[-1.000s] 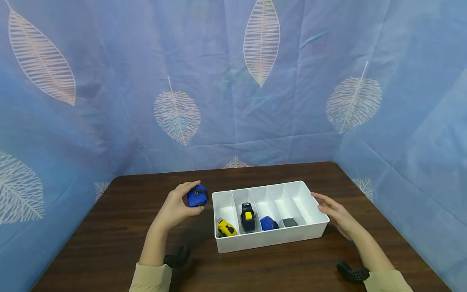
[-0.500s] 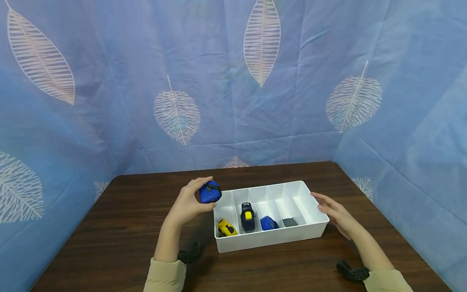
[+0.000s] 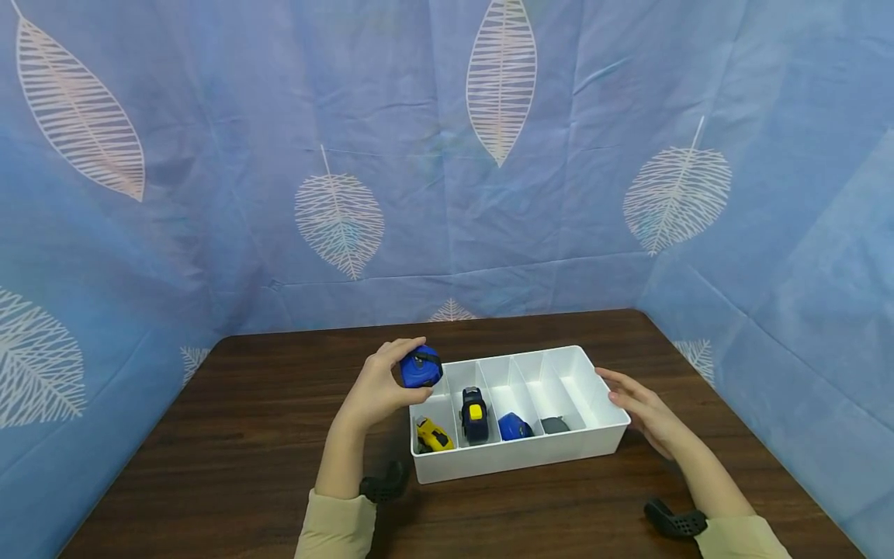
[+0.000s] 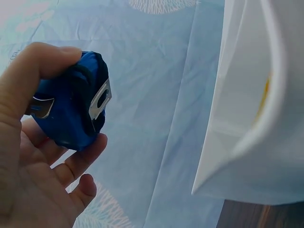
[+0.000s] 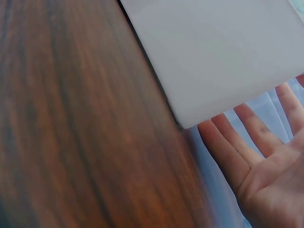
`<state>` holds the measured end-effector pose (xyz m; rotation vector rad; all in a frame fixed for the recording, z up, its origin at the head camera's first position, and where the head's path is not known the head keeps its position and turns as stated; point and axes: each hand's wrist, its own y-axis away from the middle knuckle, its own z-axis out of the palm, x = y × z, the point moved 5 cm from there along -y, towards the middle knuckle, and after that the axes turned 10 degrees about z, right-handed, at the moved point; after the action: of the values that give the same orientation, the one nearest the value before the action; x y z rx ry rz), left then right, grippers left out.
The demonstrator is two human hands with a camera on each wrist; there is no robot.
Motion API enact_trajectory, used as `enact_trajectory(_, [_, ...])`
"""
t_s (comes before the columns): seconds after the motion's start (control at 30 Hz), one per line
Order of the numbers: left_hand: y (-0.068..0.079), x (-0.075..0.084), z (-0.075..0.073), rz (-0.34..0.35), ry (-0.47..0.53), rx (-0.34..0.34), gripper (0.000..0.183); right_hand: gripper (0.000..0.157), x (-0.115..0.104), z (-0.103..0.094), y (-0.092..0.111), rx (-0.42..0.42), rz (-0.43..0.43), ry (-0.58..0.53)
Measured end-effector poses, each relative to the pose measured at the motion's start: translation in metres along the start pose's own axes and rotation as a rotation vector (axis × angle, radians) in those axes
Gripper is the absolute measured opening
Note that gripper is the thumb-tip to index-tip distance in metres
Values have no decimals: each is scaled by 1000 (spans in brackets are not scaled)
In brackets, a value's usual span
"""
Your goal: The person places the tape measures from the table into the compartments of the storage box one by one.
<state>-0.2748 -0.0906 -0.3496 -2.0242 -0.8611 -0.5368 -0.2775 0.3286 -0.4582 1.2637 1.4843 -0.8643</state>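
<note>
My left hand [image 3: 377, 390] holds a blue tape measure [image 3: 421, 367] between thumb and fingers, raised over the left end of a white divided box [image 3: 517, 462]. In the left wrist view, the metal end hook [image 4: 100, 99] of the tape shows. My right hand [image 3: 646, 411] rests against the box's right end, its fingers extended along the wall in the right wrist view. Inside the box, a yellow tape measure [image 3: 434, 436] lies in the leftmost compartment. To its right are a dark tape measure [image 3: 474, 415] with a yellow button, another blue item [image 3: 514, 427] and a grey item [image 3: 555, 425], both partly hidden.
The box stands on a dark wooden table [image 3: 230, 442]. A blue cloth [image 3: 391, 217] with leaf prints hangs behind and along the sides. Black bands [image 3: 673, 522] sit on both wrists.
My left hand has carried the blue tape measure rightward, from beside the box to above its left end. The right hand and the box have stayed put.
</note>
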Motion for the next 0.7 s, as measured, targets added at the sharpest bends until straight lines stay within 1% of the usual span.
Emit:
enact_trajectory(0.27, [-6, 7, 13, -4, 44, -14, 72, 51, -2, -1, 1, 2, -14, 6])
enact_trajectory(0.57, [-12, 17, 31, 0, 53, -47, 73, 51, -3, 0, 2, 2, -9, 6])
enact_trajectory(0.7, [-14, 21, 40, -4, 33, -60, 73, 51, -3, 1, 2, -2, -7, 9])
